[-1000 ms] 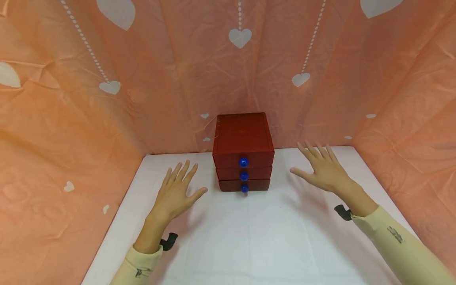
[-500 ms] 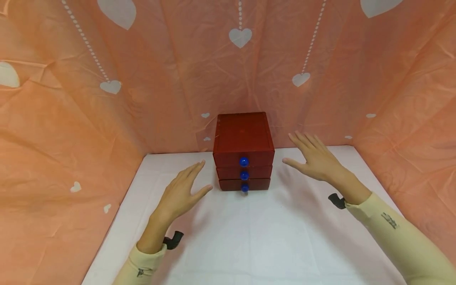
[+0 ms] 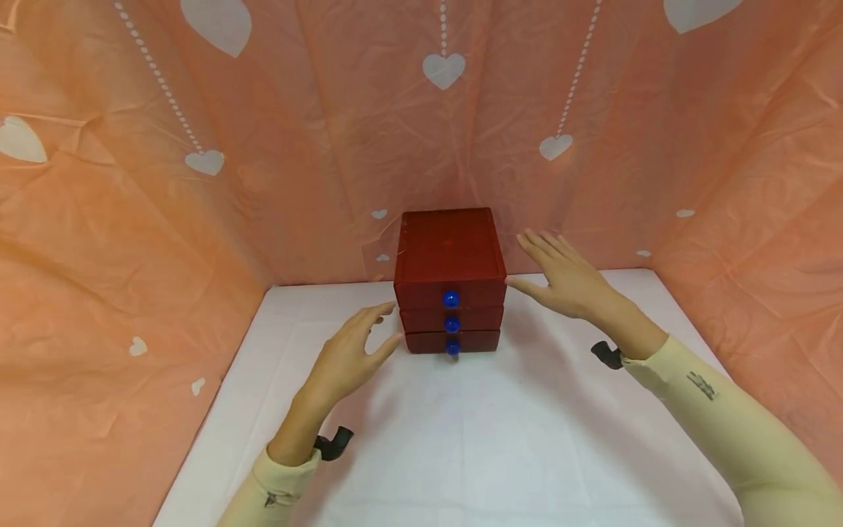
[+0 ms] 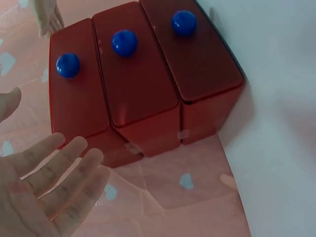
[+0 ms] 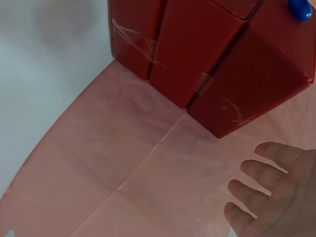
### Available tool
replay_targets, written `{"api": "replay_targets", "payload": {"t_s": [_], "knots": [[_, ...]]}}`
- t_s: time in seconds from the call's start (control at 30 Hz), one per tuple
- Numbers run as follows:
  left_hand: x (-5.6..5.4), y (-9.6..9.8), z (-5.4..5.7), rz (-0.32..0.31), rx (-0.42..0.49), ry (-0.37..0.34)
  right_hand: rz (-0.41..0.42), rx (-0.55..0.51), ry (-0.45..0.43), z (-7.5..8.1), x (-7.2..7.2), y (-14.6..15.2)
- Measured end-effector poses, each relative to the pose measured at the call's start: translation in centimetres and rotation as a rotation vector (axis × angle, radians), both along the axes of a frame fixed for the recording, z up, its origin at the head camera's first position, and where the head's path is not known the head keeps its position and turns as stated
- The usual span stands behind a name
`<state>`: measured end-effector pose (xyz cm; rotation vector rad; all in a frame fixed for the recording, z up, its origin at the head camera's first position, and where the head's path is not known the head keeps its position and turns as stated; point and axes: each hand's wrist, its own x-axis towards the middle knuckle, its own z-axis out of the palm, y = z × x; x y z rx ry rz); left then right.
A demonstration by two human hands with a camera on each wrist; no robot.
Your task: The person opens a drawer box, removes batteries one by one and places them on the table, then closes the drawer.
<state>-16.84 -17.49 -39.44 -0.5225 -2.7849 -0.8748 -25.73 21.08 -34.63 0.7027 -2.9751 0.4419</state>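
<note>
The left hand (image 3: 349,357) is released, its fingers loosely bent just beside the left side of the red drawer cabinet (image 3: 451,245); whether they touch it cannot be told. The right hand (image 3: 571,284), also released with fingers extended, hovers by the cabinet's right side, thumb tip near its upper front corner. The cabinet stands at the white tabletop's (image 3: 487,454) back edge, about midway between the back corners, its blue knobs (image 3: 451,299) facing the person. White surface runs forward from it, and strips reach toward both side edges. Dark print (image 3: 702,385) on the right sleeve (image 3: 718,424) is too small to read.
</note>
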Motion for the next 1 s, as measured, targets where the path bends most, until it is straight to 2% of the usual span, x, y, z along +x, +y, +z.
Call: {"api": "replay_targets", "payload": {"t_s": [0.23, 0.47, 1.0], "knots": [[-0.4, 1.3, -0.3, -0.030, 0.083, -0.041, 0.029, -0.009, -0.014, 0.5, -1.0, -1.3], [-0.9, 2.7, -0.2, -0.072, 0.133, -0.043, 0.043, -0.016, -0.013, 0.9, -1.9, -2.4], [-2.1, 4.9, -0.6, -0.122, 0.197, -0.071, 0.065, 0.006, -0.033, 2.0, -3.5, -5.3]]}}
